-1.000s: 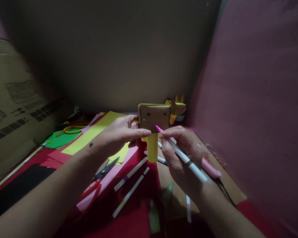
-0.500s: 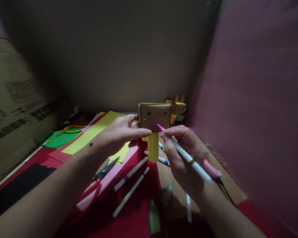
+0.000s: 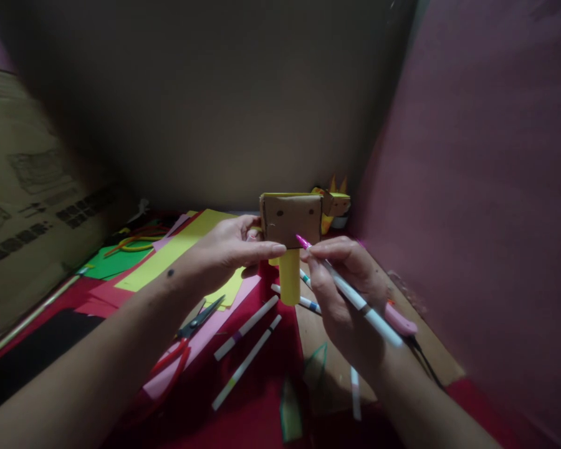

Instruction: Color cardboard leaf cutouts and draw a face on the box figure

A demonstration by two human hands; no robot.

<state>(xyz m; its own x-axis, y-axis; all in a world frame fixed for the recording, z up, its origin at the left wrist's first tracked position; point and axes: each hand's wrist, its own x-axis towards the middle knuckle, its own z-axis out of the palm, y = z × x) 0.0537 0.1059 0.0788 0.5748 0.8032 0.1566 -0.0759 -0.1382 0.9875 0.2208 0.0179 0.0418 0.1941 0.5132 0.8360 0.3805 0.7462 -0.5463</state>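
A paper craft figure stands upright in front of me, with a brown cardboard face (image 3: 292, 221) marked by two dark dots. Yellow paper tubes (image 3: 290, 277) hang below it. My left hand (image 3: 243, 246) grips the figure's left side, thumb along the face's lower edge and fingers partly hidden behind. In my right hand (image 3: 343, 274) is a white marker (image 3: 350, 293), held like a pen. Its purple tip rests at or just before the lower middle of the face; whether it touches, I cannot tell.
Red-handled scissors (image 3: 187, 340) lie on pink paper at left. Several capped markers (image 3: 246, 327) are scattered on the red cloth. Coloured paper sheets (image 3: 168, 249) lie further left. Behind the figure stands a second craft animal (image 3: 337, 204). A pink tool (image 3: 401, 319) with a cord sits at right.
Almost nothing differs. The figure's yellow tube and the marker have shifted very slightly to the right, while both hands keep their hold.
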